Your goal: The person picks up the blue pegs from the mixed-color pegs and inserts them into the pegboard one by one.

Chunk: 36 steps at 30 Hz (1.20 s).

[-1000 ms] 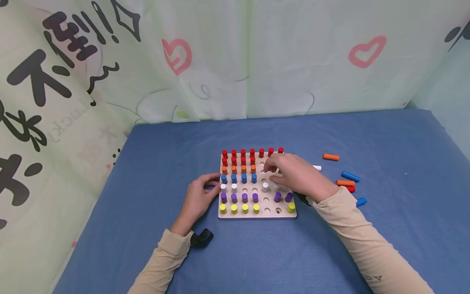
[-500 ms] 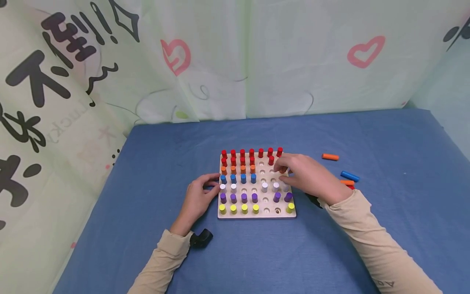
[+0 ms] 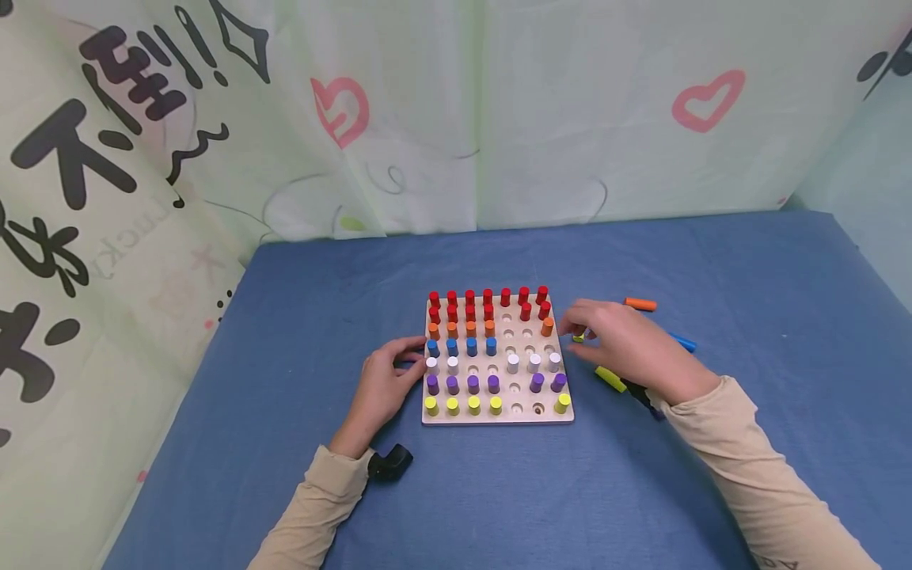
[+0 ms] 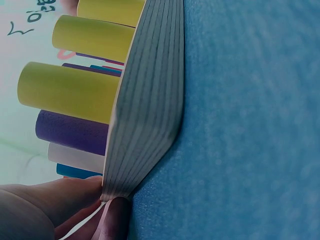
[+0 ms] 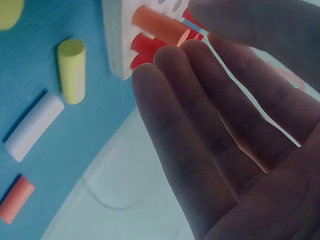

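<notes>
Sleeves: beige sleeves [image 3: 758, 467] come in from 5 and 7 o'clock, with a black device [image 3: 390, 462] by the left cuff.
Left hand: the left hand [image 3: 381, 385] is at 9 o'clock of the pegboard [image 3: 527, 397], thumb and finger pinching its edge.
Pegboard: pale, flat on the blue-covered counter [image 3: 285, 380].
Near rows: from 6 o'clock inward, five yellow pegs [image 3: 473, 405], six purple pegs [image 3: 473, 385], five white pegs [image 3: 453, 366], with bare holes among them.
Loose yellow: one yellow peg [image 3: 610, 379] lies between 3 and 4 o'clock; a second yellow peg [image 5: 72, 75] is nearer the pegboard.
Right hand: the right hand [image 3: 627, 346] is at 3 o'clock, just beside the pegboard, thumb apart from its nearly straight fingers [image 5: 177, 145].
Far rows: four blue pegs [image 3: 472, 347], five orange pegs [image 3: 471, 328], then two rows of red pegs [image 3: 505, 298], the last full, at 12 o'clock.
Other loose pegs: a blue peg [image 3: 682, 342] at 3 o'clock, partly hidden; a white peg [image 5: 35, 127], seen from the right wrist; an orange peg [image 3: 640, 305] between 2 and 3.
Curtain: a pale curtain [image 3: 563, 158] with pink hearts [image 3: 708, 101] hangs at 12 o'clock.
</notes>
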Each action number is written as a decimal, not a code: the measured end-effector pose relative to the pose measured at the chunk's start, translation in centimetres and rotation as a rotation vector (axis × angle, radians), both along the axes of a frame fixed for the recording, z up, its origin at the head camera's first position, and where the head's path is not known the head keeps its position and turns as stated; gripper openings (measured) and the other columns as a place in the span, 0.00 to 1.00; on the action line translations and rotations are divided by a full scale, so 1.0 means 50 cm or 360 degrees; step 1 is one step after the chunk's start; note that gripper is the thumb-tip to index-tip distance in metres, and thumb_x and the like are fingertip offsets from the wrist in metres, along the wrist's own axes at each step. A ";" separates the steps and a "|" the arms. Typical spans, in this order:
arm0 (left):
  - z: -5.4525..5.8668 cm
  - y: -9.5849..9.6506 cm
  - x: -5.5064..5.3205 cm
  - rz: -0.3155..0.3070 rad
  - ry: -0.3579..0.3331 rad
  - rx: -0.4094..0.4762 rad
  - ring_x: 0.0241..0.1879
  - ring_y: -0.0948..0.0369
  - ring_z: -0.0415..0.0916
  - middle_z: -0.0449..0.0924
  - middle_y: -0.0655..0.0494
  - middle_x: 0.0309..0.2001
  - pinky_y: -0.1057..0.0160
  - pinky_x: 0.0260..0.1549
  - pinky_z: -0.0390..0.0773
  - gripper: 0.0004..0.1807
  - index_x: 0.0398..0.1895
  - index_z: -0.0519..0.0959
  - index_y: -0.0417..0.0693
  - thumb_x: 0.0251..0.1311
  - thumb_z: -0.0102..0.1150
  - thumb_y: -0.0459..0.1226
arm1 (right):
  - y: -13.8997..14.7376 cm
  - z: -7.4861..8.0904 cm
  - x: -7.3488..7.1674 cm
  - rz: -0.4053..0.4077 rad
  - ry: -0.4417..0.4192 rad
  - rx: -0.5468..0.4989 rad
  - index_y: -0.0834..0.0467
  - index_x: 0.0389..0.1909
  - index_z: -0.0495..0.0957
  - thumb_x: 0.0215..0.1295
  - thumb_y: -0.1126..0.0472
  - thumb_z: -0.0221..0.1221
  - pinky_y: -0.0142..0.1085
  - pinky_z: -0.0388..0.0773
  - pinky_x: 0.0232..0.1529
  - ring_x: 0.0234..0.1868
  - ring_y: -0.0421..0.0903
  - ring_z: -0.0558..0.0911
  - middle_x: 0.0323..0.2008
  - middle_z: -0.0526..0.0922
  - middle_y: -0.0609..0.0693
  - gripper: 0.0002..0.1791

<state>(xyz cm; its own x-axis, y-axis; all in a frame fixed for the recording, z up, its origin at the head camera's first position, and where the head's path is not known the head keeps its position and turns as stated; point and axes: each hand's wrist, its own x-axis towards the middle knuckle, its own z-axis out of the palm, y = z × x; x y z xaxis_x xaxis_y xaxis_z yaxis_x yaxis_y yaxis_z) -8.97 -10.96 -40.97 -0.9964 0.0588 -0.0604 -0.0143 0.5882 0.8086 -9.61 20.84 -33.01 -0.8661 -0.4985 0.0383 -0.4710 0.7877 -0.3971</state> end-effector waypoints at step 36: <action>-0.001 0.000 0.000 0.0001 -0.0011 -0.0008 0.49 0.56 0.80 0.81 0.49 0.54 0.56 0.48 0.83 0.21 0.61 0.78 0.46 0.65 0.63 0.35 | 0.115 -0.034 0.041 -0.0123 -0.0056 0.0119 0.59 0.38 0.83 0.54 0.70 0.70 0.45 0.82 0.38 0.35 0.44 0.82 0.35 0.84 0.46 0.11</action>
<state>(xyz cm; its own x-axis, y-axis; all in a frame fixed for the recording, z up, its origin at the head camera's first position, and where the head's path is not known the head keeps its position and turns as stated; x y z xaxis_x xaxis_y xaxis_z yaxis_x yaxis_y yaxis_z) -8.98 -10.95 -41.00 -0.9961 0.0576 -0.0674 -0.0202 0.5924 0.8054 -7.57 26.58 -34.71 -0.9022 -0.4304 -0.0275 -0.3944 0.8492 -0.3513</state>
